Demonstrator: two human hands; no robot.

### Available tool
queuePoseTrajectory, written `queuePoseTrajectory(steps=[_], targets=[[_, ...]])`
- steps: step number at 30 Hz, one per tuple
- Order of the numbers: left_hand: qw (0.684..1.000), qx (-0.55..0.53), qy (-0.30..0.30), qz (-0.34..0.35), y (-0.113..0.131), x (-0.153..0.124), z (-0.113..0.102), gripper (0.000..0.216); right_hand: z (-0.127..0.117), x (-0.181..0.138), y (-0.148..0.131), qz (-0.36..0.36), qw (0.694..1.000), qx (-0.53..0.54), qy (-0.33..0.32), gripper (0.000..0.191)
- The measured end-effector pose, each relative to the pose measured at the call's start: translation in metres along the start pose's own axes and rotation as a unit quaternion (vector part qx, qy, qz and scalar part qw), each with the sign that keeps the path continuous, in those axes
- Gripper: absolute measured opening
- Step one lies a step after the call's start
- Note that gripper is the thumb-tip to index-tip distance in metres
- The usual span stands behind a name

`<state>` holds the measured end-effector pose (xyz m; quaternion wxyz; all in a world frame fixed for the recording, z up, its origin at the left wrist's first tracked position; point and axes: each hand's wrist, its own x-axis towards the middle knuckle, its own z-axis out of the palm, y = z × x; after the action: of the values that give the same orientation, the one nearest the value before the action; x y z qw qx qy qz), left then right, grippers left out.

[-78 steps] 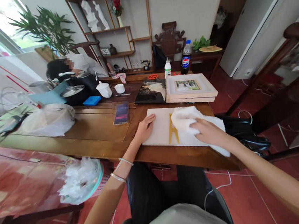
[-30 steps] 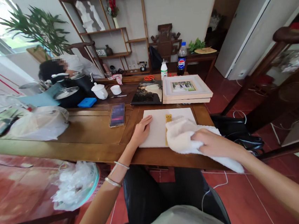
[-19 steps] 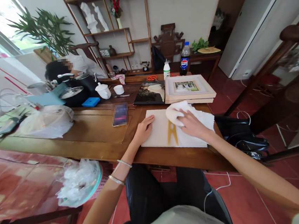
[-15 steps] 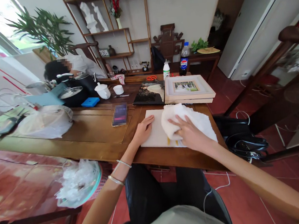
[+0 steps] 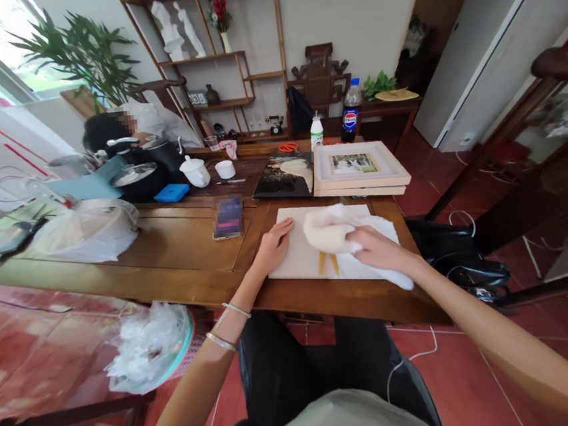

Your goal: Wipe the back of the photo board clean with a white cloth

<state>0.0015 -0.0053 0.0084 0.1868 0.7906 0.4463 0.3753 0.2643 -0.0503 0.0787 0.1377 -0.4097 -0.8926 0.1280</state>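
A towel [image 5: 326, 230] is gripped by the right hand [image 5: 375, 245] over a yellow shape [image 5: 321, 263] on the white board [image 5: 299, 255], touched at left by the flattened left hand [image 5: 272, 247].

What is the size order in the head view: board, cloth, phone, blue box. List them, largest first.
1. Cloth and board: unsure, since the cloth hides part of the board.
2. Phone.
3. Blue box.

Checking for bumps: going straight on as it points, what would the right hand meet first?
The right hand would first meet the bunched white cloth it holds; beyond, depth is unclear.
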Motion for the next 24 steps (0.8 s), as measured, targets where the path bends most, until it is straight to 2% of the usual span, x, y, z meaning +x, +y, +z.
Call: queuePoseTrajectory(steps=[3, 5, 7, 9, 11, 16, 21, 24], targets=[[1.000, -0.001, -0.004, -0.004, 0.002, 0.000, -0.001, 0.040, -0.005, 0.011, 0.012, 0.056, 0.993, -0.048, 0.088, 0.037], [1.000, -0.002, -0.006, -0.005, 0.003, 0.000, -0.002, 0.040, -0.008, 0.010, 0.008, 0.035, 0.982, -0.095, 0.160, 0.033], [1.000, -0.001, -0.007, -0.003, 0.003, 0.000, -0.002, 0.040, -0.007, 0.006, 0.000, -0.009, 0.971, -0.142, 0.190, 0.032], [1.000, 0.001, -0.007, -0.002, 0.002, 0.000, -0.002, 0.040, 0.000, 0.002, -0.006, -0.041, 0.972, -0.165, 0.160, 0.033], [1.000, 0.005, -0.003, 0.000, 0.000, 0.000, -0.001, 0.039, 0.011, 0.001, -0.008, -0.051, 0.980, -0.160, 0.104, 0.037], [1.000, 0.010, 0.000, 0.000, -0.002, 0.000, 0.000, 0.038, 0.025, 0.004, -0.016, -0.016, 0.991, -0.127, 0.029, 0.041], [1.000, 0.006, -0.004, 0.001, -0.002, 0.000, 0.000, 0.039, 0.027, -0.011, -0.060, -0.041, 0.992, -0.112, -0.038, 0.035], [1.000, -0.002, -0.006, 0.006, -0.002, 0.000, 0.000, 0.038, 0.035, -0.017, -0.079, -0.062, 0.988, -0.130, -0.049, 0.034]])
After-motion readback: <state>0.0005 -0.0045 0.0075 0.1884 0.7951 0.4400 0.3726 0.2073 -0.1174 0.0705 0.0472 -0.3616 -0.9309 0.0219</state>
